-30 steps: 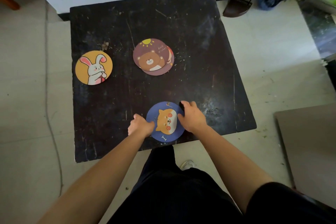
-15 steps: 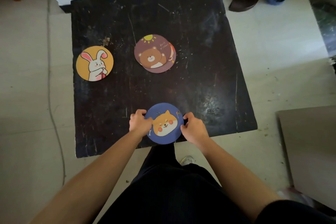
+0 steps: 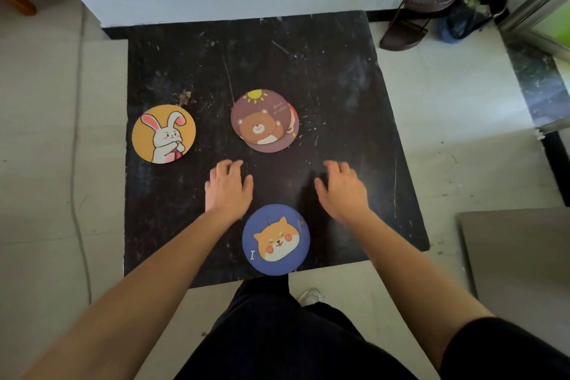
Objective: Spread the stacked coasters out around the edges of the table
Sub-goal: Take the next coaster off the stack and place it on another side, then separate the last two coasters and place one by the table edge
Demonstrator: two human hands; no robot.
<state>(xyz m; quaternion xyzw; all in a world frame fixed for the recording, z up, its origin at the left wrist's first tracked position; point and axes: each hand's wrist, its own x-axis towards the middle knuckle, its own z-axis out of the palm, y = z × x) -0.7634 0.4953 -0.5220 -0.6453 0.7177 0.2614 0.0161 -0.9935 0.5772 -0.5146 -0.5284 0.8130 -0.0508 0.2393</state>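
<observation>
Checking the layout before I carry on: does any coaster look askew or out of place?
Yes. The bear coaster sits askew on another coaster, both mid-table rather than at an edge. The rabbit coaster and dog coaster lie singly at edges.

Scuffed black tabletop (image 3: 354, 95) is carrying a rabbit coaster (image 3: 163, 133) sitting at its left edge, a dog coaster (image 3: 275, 239) lying at the near edge, and a small bear-topped stack (image 3: 264, 120) resting mid-table.

Scuffed, dark table (image 3: 339, 95); matt coasters (image 3: 275, 239)
</observation>
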